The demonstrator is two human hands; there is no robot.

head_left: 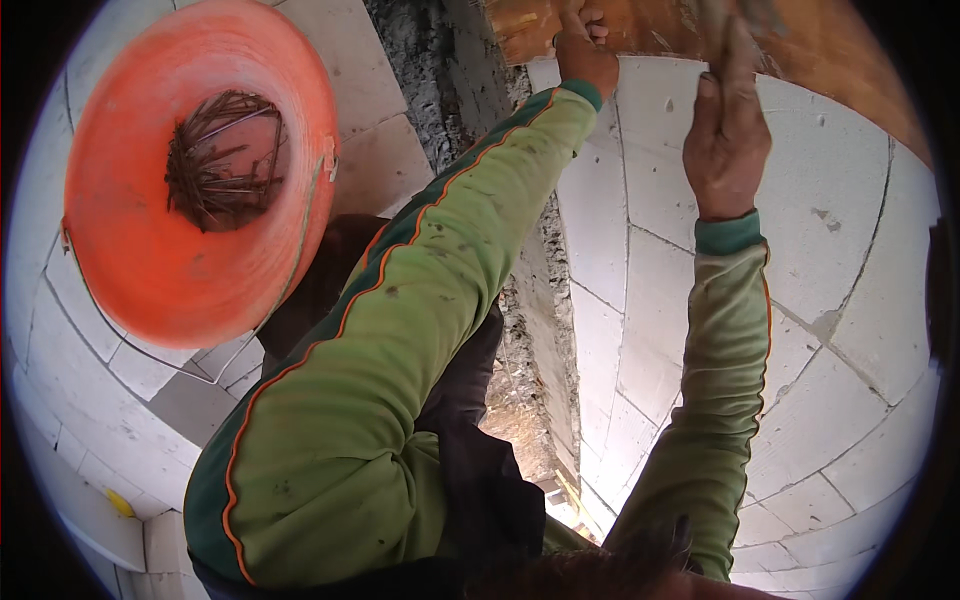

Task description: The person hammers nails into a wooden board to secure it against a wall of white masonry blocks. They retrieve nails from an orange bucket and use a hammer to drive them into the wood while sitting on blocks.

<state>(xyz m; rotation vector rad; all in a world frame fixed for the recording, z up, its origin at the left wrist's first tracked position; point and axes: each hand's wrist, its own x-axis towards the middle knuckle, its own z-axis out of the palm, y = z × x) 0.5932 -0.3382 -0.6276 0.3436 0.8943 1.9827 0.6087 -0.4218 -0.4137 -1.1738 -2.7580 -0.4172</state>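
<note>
My left hand (587,48) is at the lower edge of a brown wooden board (660,28) at the top. Its fingers are closed in a pinch; whatever is between them is too small to make out. To its right, my right hand (728,150) is raised in front of a pale block wall (820,220). Thumb and fingers point up toward the board, and a motion-smeared shape at their tips hides what they grip. An orange bucket (110,200) with a thin wire handle stands at the left. Long rusty nails (225,160) lie in its bottom.
Pale blocks (360,160) form a surface under and around the bucket. A rough grey concrete strip (440,70) runs between them and the wall. Debris (515,410) shows low in the gap, and a small yellow thing (120,503) lies at the lower left.
</note>
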